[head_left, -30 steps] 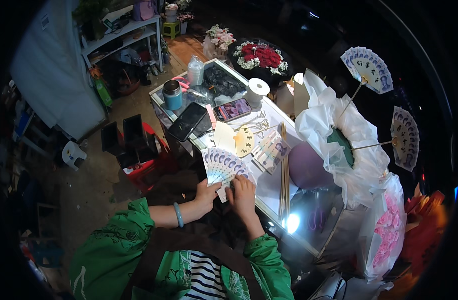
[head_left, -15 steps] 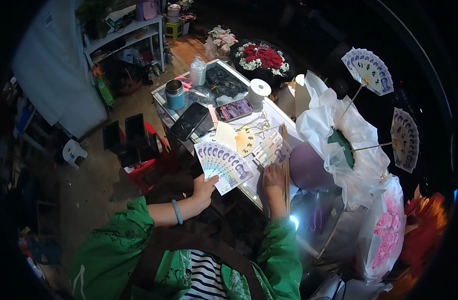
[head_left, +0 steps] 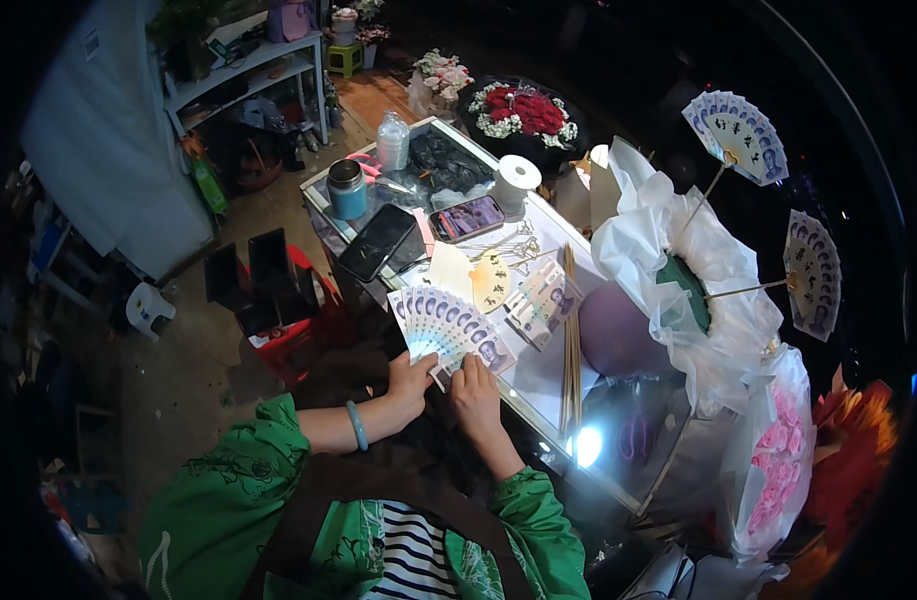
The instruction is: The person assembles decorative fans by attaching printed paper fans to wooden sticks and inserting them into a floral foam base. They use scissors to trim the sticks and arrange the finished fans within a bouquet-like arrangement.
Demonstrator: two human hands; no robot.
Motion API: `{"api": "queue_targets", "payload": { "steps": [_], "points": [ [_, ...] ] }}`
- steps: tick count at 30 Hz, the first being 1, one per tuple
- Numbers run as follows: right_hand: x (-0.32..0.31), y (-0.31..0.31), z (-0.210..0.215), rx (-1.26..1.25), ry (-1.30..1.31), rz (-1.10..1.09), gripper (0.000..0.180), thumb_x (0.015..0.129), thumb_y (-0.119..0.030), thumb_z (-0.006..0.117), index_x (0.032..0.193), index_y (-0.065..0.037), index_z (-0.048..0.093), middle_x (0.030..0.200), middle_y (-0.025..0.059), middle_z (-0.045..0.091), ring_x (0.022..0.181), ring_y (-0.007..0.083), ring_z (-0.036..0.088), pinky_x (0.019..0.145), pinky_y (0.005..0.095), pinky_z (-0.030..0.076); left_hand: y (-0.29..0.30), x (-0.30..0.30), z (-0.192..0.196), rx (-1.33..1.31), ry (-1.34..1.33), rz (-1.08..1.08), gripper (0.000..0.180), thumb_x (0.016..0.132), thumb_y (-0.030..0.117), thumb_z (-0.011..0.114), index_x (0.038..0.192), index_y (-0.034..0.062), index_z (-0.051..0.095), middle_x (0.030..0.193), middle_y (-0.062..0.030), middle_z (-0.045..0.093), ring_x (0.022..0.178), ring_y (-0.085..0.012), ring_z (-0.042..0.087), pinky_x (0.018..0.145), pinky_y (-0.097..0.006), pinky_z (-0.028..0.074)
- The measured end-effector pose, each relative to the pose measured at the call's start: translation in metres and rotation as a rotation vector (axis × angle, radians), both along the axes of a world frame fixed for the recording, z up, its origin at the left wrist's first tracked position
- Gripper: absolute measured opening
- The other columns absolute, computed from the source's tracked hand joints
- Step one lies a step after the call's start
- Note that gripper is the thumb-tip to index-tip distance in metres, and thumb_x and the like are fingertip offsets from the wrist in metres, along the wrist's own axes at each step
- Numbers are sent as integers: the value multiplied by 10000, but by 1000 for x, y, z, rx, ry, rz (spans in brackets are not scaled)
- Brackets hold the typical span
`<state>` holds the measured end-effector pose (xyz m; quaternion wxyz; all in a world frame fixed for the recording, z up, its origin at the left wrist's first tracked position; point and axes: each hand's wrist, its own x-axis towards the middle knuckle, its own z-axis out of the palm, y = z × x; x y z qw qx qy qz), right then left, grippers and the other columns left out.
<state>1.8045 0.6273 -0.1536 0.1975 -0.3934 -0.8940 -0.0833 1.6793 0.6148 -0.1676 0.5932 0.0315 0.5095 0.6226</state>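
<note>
**Mia:** What are the hands doing, there in the middle of the picture?

**Ben:** They hold a fan of pale paper banknotes (head_left: 446, 328). The left hand (head_left: 410, 382) pinches the bottom corner where all the notes meet. The right hand (head_left: 475, 385) is closed on the same bottom part, just beside it.

**Mia:** Where is the fan?

**Ben:** A little left of the middle, up in the air at the near edge of the shiny glass table (head_left: 538, 375). It spreads out above both hands.

**Mia:** How do you do that well?

**Ben:** I think you keep one pinch tight at the bottom, so no note slips. Then you nudge each note a tiny bit, so the gaps look the same.

**Mia:** What else is there?

**Ben:** A bundle of thin wooden sticks (head_left: 570, 340) lies on the table to the right. A flat stack of banknotes (head_left: 538, 303) lies just above the fan. At the upper right, two finished banknote fans on sticks (head_left: 735, 134) poke out of a big bouquet wrapped in white paper (head_left: 678, 270). A black phone (head_left: 376, 242) lies higher up on the table.
</note>
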Motion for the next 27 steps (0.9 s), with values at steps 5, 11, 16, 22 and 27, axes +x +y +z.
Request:
{"api": "queue_targets", "payload": {
  "steps": [5, 11, 16, 22, 27],
  "points": [
    [-10, -4, -5, -28, 45, -2, 130, 781, -122, 518, 821, 1, 526, 1106, 258, 548, 1031, 365, 558, 817, 404, 467, -1, -1, 6, 0, -32, -1, 211, 807, -12, 578, 1011, 44, 569, 981, -66, 630, 898, -175, 602, 753, -295, 488],
    [-14, -4, 2, -35, -3, -67, 180, 778, -180, 553, 820, -6, 536, 1098, 253, 551, 1018, 350, 553, 765, 384, 470, 0, 2, 5, 7, -62, 36, 196, 811, -11, 573, 999, 45, 574, 953, -64, 637, 871, -171, 609, 742, -292, 485],
    [-17, -4, 8, -88, 79, -74, 241, 773, -230, 617, 804, 0, 551, 1089, 211, 558, 1009, 324, 545, 775, 392, 454, 1, 1, -5, 23, 0, 32, 190, 819, -7, 565, 1006, 27, 571, 941, -78, 638, 863, -176, 611, 731, -299, 487],
    [-4, 5, 8, -113, 147, -14, 242, 778, -242, 629, 865, -29, 554, 1111, 167, 549, 1041, 321, 513, 866, 431, 383, 1, 0, -4, -17, -54, 25, 211, 827, -8, 553, 1037, 9, 560, 993, -101, 629, 906, -205, 610, 787, -321, 495],
    [3, 10, 3, -111, 139, -23, 293, 774, -238, 637, 957, -36, 528, 1169, 167, 513, 1096, 331, 478, 902, 444, 364, 0, 1, 3, 6, -94, 29, 233, 833, -3, 545, 1066, 8, 550, 1044, -110, 615, 963, -223, 598, 841, -342, 490]
  ]
}}
